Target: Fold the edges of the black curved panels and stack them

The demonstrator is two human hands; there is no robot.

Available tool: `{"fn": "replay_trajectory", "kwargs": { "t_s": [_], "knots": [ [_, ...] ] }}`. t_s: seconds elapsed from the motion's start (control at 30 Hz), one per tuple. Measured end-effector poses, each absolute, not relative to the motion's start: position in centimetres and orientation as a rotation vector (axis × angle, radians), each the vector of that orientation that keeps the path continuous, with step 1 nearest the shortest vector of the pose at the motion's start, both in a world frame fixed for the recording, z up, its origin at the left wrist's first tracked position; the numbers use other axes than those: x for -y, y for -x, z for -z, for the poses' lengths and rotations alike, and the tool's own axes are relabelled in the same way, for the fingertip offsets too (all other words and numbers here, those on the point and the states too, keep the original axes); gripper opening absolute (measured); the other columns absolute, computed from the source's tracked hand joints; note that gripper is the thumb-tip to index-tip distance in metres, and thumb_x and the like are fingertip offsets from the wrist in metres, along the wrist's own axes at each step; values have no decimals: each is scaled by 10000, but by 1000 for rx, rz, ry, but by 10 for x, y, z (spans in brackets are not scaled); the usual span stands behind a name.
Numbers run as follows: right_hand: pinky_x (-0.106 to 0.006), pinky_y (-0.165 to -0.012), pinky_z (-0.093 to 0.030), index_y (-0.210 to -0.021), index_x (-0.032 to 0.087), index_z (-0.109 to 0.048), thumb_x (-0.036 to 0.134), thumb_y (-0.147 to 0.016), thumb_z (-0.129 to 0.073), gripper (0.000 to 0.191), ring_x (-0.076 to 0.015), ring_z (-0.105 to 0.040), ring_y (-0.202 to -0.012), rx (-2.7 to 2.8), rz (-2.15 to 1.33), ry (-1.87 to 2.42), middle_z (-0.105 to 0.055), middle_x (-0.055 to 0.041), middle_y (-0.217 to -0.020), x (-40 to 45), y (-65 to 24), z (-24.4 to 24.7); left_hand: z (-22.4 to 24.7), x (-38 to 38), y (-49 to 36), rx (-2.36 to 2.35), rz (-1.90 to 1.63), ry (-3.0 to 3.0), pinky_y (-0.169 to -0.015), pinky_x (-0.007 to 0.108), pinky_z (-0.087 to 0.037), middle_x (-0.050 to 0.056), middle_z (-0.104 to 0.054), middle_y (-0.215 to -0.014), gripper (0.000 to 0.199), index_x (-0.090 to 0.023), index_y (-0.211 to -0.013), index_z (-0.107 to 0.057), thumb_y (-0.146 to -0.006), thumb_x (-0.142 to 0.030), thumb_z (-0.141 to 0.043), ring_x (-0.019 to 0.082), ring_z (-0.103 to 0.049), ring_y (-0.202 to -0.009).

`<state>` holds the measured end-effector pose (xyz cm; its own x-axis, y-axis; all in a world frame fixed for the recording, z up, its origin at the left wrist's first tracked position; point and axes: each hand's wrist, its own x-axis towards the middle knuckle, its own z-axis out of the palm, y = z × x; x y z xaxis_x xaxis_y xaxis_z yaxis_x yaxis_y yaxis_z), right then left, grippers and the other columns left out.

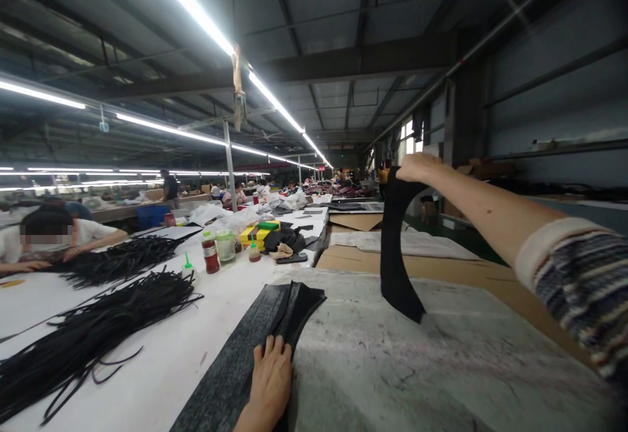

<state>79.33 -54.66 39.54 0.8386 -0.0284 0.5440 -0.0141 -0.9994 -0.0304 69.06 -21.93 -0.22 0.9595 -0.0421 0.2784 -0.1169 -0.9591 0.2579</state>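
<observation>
High on the right, my right hand [417,167] is closed on the top end of a curved black fabric piece [394,242]. The piece hangs down, its pointed lower end just over a stained grey-green board [441,360]. My left hand [271,376] lies palm down with fingers stretched out on a stack of dark fabric pieces [235,347]. That stack sits along the board's left edge, partly over the white table [216,311]. Its upper pieces look black and smooth, the lower ones speckled grey.
Bundles of black strips [103,327] lie at left, near a co-worker [53,242]. A red bottle [210,255], a green-lidded jar [226,247], a glue bottle [254,250], a phone [292,258] and a yellow box [251,234] stand or lie farther up. Brown cardboard [353,260] extends beyond the board.
</observation>
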Motion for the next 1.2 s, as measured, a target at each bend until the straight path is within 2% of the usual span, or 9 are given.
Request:
{"fn": "replay_trajectory", "kwargs": {
  "t_s": [0.13,0.23,0.37,0.53,0.77,0.9,1.0,1.07,1.2],
  "knots": [
    [-220,-706,-426,-725,-92,-547,197,-920,-344,403,-154,-649,-746,211,193,2878,-626,-97,-756,501,-772,-366,-8,224,-680,-2,-380,-2654,-1003,511,-220,166,-495,-1281,411,-154,-1115,-626,-748,-83,-455,351,-362,-1254],
    [-166,-641,-435,-757,-40,-558,171,-849,-407,275,-107,-648,-624,463,-239,2673,-631,-46,-663,456,-750,-324,-20,224,-661,3,-290,-2433,-927,425,-351,142,-600,-1084,428,-137,-1199,-571,-784,-156,-468,286,-531,-1067],
    [-180,-537,-516,-776,92,-589,125,-730,-523,87,-136,-649,-559,657,-561,2416,-665,-28,-654,390,-707,-265,-36,213,-620,31,-177,-2097,-735,287,-460,94,-658,-954,501,-133,-1239,-507,-888,-471,-391,198,-621,-861],
    [-149,-416,-468,-666,147,-529,100,-696,-523,55,-105,-571,-436,856,-736,2066,-574,37,-512,298,-639,-205,-57,176,-537,-223,-203,-1449,-763,320,-475,120,-621,-1105,840,-182,-1288,-419,-662,-698,-638,244,-597,-993],
    [-200,-399,-468,-797,137,-585,123,-720,-476,134,-164,-616,-500,1253,-1036,1855,-642,-23,-623,167,-518,-156,-91,133,-390,-201,-646,-1303,-875,348,-451,88,-641,-1038,739,-167,-1168,-535,-566,-496,-810,264,-587,-1029],
    [-168,-434,-440,-732,128,-589,114,-709,-496,97,-144,-612,-542,1648,-938,1727,-640,-28,-654,96,-442,-121,-77,104,-314,-670,-917,-1282,-727,301,-466,28,-656,-835,587,-165,-1119,-552,-604,-325,-784,194,-617,-796],
    [-189,-416,-427,-769,128,-594,188,-766,-494,116,-148,-597,-515,1803,-1078,1626,-634,-27,-646,65,-379,-95,-48,88,-255,-929,-1020,-1112,-607,290,-457,24,-628,-684,325,-136,-902,-622,-630,-288,-713,174,-587,-648],
    [-205,-438,-433,-767,136,-594,260,-810,-488,169,-159,-598,-547,1914,-1076,1531,-626,-27,-641,55,-342,-83,-26,81,-217,-1031,-1055,-976,-579,310,-475,59,-640,-707,269,-124,-849,-629,-609,-237,-674,215,-604,-684],
    [-237,-571,-482,-752,172,-610,395,-881,-448,304,-180,-614,-679,2105,-856,1276,-645,-35,-702,56,-302,-57,11,81,-150,-1146,-1172,-691,-694,391,-537,124,-653,-1006,478,-142,-1075,-539,-602,-178,-596,282,-622,-930]
  ]
}}
